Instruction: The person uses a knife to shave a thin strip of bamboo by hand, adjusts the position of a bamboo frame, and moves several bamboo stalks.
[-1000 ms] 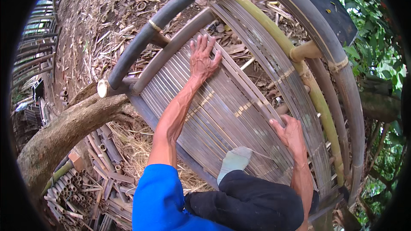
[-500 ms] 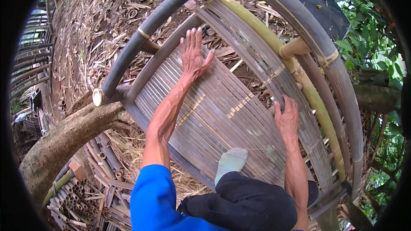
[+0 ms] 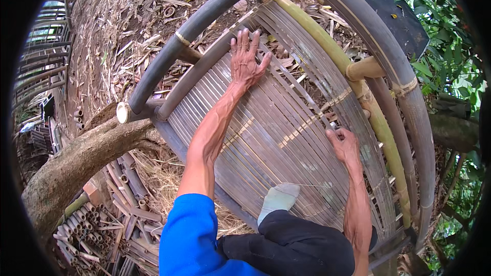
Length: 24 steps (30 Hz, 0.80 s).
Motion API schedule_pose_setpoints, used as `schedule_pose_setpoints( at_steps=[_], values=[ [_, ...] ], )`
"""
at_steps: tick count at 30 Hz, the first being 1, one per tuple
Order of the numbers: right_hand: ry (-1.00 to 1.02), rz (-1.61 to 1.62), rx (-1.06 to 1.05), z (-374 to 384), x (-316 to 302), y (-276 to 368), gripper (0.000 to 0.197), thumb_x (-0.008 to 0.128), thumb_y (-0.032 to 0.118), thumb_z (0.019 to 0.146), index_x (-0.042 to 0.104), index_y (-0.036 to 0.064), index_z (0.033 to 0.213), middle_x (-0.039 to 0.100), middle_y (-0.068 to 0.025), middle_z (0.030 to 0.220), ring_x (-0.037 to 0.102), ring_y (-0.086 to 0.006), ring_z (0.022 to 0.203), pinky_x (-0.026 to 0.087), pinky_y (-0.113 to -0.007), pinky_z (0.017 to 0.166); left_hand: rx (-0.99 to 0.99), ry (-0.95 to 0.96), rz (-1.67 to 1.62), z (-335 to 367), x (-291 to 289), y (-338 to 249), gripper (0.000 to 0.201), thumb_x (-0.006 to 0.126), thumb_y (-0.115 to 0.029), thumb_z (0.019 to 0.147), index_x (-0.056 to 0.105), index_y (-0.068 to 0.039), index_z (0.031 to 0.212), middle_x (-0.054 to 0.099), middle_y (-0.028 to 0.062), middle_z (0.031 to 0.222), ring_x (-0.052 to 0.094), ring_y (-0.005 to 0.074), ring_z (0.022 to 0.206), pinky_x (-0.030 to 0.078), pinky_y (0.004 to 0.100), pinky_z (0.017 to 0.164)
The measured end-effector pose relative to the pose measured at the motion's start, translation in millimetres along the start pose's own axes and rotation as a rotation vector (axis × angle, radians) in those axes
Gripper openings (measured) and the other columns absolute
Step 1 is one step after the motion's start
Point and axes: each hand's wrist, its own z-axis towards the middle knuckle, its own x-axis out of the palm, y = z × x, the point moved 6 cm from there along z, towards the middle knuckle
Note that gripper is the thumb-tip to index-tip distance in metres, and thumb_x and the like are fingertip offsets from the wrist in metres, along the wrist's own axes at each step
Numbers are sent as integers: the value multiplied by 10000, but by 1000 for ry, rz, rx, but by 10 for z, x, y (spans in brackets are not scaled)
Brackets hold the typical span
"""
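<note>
A bamboo bench (image 3: 302,184) with a seat of narrow grey-brown slats lies under my hands. My left hand (image 3: 246,66) rests flat on the slats near the left end rail, its fingers stretched out and the thumb spread. Between thumb and fingers my right hand (image 3: 346,145) holds a loose bamboo slat (image 3: 294,88) near its right end. That slat slants up toward my left fingertips, beside a gap through which litter on the ground shows. Pale ties (image 3: 340,96) cross the slats on the far side. My socked foot (image 3: 280,198) is on the seat.
Thick dark bamboo rails (image 3: 202,18) curve around the bench, with a yellow-green pole (image 3: 327,46) along its back. A tree trunk (image 3: 76,156) leans in at the left. Cut bamboo tubes (image 3: 84,230) are piled at lower left, and leafy plants (image 3: 445,41) grow at right.
My right hand has shifted nearer and closed on the slat, which has come away from the back group toward the seat slats, widening the gap behind it. My left hand stays flat.
</note>
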Motion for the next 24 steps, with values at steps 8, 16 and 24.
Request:
schedule_pose_setpoints(
  at_steps=[8,16,24],
  values=[
    [-53,27,-28,-539,-384,433,527,774,477,898,737,-48,924,695,-253,792,668,-353,726,517,-444,709,11,23,-79,-65,-9,-35,726,682,-466,940,490,-98,1536,364,271,1620,356,426,1503,249,484,1258],
    [-143,-114,-141,-975,-636,629,539,774,467,909,702,-66,875,590,-258,631,577,-372,556,463,-477,590,-44,96,-202,-173,21,-166,696,673,-468,933,543,-65,1485,417,297,1575,373,437,1492,262,492,1257],
    [-134,-116,-132,-846,-557,562,518,776,435,910,721,-78,959,664,-270,739,674,-349,678,506,-470,671,-62,162,-162,-167,94,-128,686,645,-484,945,547,-67,1481,371,317,1595,334,430,1514,197,501,1277]
  ],
)
